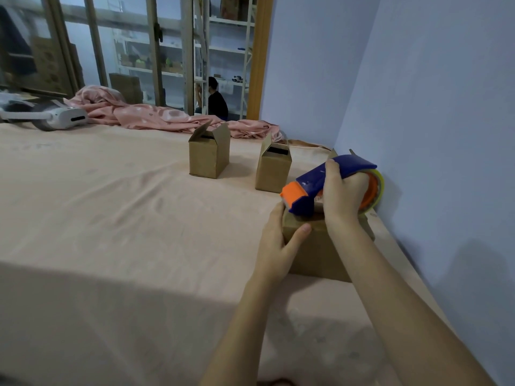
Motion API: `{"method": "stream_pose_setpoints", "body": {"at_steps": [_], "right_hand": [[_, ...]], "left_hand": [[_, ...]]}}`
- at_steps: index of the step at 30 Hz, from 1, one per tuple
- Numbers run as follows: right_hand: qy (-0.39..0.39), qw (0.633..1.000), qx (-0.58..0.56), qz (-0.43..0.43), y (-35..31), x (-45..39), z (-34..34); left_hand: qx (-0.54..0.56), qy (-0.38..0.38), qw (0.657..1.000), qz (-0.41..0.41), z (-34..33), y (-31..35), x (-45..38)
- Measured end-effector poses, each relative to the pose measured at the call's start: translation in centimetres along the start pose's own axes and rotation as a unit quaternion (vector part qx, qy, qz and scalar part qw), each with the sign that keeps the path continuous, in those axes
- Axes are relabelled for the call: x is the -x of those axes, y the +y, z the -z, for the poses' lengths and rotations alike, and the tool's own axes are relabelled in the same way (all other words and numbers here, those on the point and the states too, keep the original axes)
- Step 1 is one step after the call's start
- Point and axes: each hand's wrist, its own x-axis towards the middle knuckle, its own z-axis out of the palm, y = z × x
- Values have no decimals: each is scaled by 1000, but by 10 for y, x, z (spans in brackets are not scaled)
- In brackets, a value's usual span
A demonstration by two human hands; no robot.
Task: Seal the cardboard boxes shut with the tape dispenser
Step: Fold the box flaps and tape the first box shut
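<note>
- Head view is showing the right hand (344, 195) gripping the blue-and-orange tape dispenser (320, 185), fingers wrapping over its body and covering most of the tape roll (376, 188).
- Dispenser is sitting on top of the near box (315, 252), orange nose pointing left at the box's left top edge.
- Left hand (278, 240) is bracing that box at its left top corner, thumb lying on the near face and fingers curling round the far side.
- Near box is standing at the right edge of the bed (111, 218), close to the wall (446, 135).
- Handling, my read: small thin cardboard, probably light and easy to crush or slide, so the bracing hand is doing real work; best hold is low on the side walls, clear of the seam.
- Dispenser looks like rigid plastic; cutter edge at the nose is likely sharp and is sitting just beside the left fingers.
- Soft bedding underneath is probably giving under pressure, so a firm tape pull may tip the box.
- Two more boxes are waiting with flaps up: middle box (273, 169) and far box (209, 154), well apart from the hands.
- Wall on the right is limiting elbow room; pink blanket (156, 114) and a white device (60, 118) are lying at the far edge, not obstructing.
</note>
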Motion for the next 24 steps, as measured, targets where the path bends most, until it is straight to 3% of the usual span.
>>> {"method": "stream_pose_setpoints", "body": {"at_steps": [3, 6, 8, 9, 13, 18, 21, 24], "right_hand": [[13, 1000, -2, 15, -9, 5, 2], [90, 994, -5, 60, -38, -26, 22], [46, 997, -58, 3, -50, -52, 38], [41, 996, -76, -28, -47, -61, 45], [139, 989, -33, 30, -28, -28, 60], [128, 987, -100, -11, -35, -33, 60], [84, 985, -150, -20, -45, -34, 54], [23, 969, -230, -82, -62, -31, 43]], "left_hand": [[-33, -3, 999, 12, -4, 2, 1], [-24, 46, 998, 48, 8, -4, 2], [18, 86, 994, 73, 19, -12, 2], [24, 83, 993, 76, 20, -11, 2], [-53, -4, 996, 73, -7, 13, 1], [8, 4, 998, 69, -8, 12, -2], [30, 7, 996, 88, -11, 21, -5], [23, -9, 992, 122, -15, 33, -13]]}}
